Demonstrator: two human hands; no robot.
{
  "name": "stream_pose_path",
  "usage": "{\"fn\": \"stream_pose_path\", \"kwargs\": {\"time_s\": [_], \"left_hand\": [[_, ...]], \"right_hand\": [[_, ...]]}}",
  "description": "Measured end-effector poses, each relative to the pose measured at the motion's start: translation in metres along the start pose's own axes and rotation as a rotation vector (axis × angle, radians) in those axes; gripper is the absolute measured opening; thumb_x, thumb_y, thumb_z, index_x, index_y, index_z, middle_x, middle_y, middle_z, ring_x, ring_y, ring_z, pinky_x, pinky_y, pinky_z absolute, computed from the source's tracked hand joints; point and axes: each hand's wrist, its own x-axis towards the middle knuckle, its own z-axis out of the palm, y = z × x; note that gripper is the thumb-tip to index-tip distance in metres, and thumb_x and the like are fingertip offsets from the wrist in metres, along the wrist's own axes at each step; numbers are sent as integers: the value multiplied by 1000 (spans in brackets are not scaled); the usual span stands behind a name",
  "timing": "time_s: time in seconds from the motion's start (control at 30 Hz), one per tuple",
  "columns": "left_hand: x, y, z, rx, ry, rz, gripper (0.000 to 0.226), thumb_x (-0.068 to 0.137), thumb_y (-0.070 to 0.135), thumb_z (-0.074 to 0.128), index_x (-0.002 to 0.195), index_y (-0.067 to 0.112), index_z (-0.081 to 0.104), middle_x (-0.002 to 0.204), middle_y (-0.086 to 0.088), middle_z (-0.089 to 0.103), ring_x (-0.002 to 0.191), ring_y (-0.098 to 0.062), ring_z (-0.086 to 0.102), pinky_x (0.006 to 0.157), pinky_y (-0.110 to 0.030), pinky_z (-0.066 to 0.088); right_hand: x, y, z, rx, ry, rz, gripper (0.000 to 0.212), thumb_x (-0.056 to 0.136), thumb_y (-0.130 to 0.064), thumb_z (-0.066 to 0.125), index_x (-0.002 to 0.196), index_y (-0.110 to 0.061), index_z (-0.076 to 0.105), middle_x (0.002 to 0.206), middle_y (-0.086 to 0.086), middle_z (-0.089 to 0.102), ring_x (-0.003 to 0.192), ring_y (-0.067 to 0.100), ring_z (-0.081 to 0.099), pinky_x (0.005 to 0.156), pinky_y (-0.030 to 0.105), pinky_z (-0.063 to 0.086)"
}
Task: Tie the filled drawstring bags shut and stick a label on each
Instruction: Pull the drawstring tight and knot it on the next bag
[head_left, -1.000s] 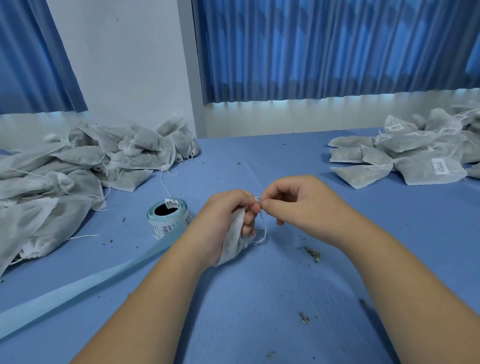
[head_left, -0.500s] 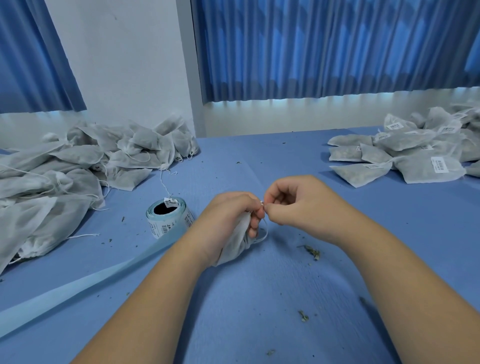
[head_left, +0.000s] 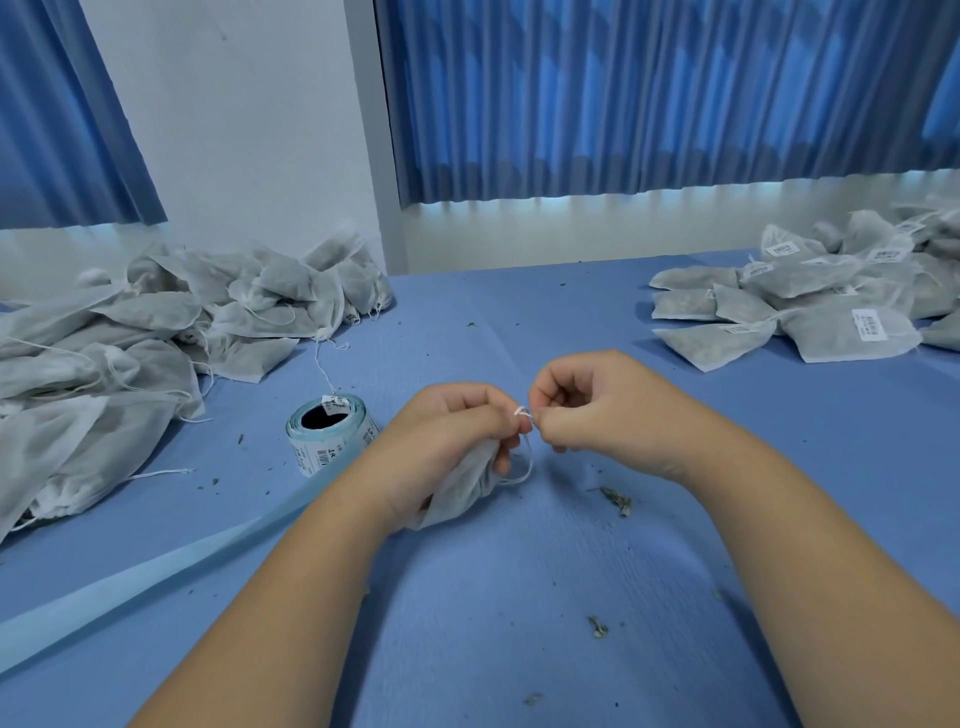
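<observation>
Left hand: the left hand (head_left: 457, 436) was curled round the gathered neck of a grey drawstring bag (head_left: 462, 486), which lay on the blue table (head_left: 519, 597) under it.
Right hand: the right hand (head_left: 597, 405) pinched the white drawstring (head_left: 522, 413) right beside the left fingertips.
String: a loop hung below the two hands.
Label roll: the label roll (head_left: 327, 431) stood left of the hands, its blue backing strip (head_left: 130, 587) trailing toward the near left.
Untied bags: a pile of untied bags (head_left: 156, 332) lay far left.
Labelled bags: a heap of labelled bags (head_left: 810, 306) lay far right.
</observation>
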Motion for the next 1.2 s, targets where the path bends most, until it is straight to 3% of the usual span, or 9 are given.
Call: {"fn": "stream_pose_path", "kwargs": {"time_s": [0.1,0.17,0.43,0.63,0.8,0.97,1.2], "left_hand": [[0,1,2,13,17,1,3,78,2,64,75,3,63,65,-6,58,55,-17,51,56,-24,42],[-1,0,3,37,36,-4,15,89,-5,57,77,2,62,65,-6,57,54,-17,51,55,-24,41],[-2,1,6,95,75,19,18,91,-4,57,76,5,60,71,-11,49,52,-19,51,54,-26,39],[1,-3,3,41,56,-21,24,88,-4,60,68,9,59,67,-9,50,52,-20,47,51,-26,40],[0,-2,5,122,54,-33,7,68,13,63,61,13,65,67,-11,54,52,-16,51,58,-30,38],[2,-4,3,111,72,-42,8,68,15,65,60,14,65,64,-4,58,53,-16,51,60,-31,37],[4,-5,2,100,116,-15,12,68,17,63,57,18,66,63,-2,58,52,-17,50,61,-31,35]], "right_hand": [[0,1,0,-15,-28,-9,7,72,-16,64,66,-20,63,55,-8,55,55,8,47,54,20,37],[0,3,0,-19,-29,-11,15,76,-7,63,66,-18,63,53,-9,53,51,5,45,49,15,35],[0,3,0,-29,-35,7,10,74,-8,63,68,-16,62,54,-8,53,47,3,43,47,12,35],[-1,2,-1,-40,-53,19,3,70,-17,62,67,-19,62,55,-9,54,52,5,46,51,16,37],[0,2,-1,-66,-25,37,9,62,-25,57,67,-20,63,56,-8,57,59,11,51,61,28,41],[2,4,-3,-46,10,32,10,80,-12,62,72,-19,64,67,-1,62,59,6,61,66,34,48],[2,-1,1,71,28,-7,13,83,-7,68,78,-16,61,72,5,64,64,12,66,62,28,50]]}}
